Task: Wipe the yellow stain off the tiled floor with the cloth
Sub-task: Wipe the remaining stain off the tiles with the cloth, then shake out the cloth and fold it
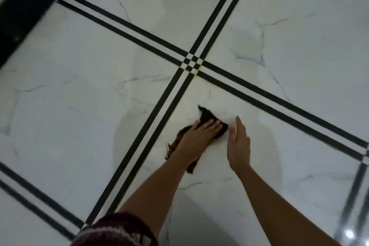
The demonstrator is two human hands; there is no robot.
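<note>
Left hand [196, 136] pressed flat on cloth [207, 116]; right hand [238, 144] open beside it. Yellow stain [197, 72] lies ahead, along the floor [79, 86] joint.

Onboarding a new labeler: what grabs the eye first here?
The left hand presses flat on a dark cloth, low in the middle, with the right hand, fingers straight, just beside it. Above them, black double stripes cross on the white floor, with a faint yellow stain along the seam there.

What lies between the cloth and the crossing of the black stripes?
Head view: only bare white tile between cloth and crossing, with faint yellow stain along the grout.
</note>
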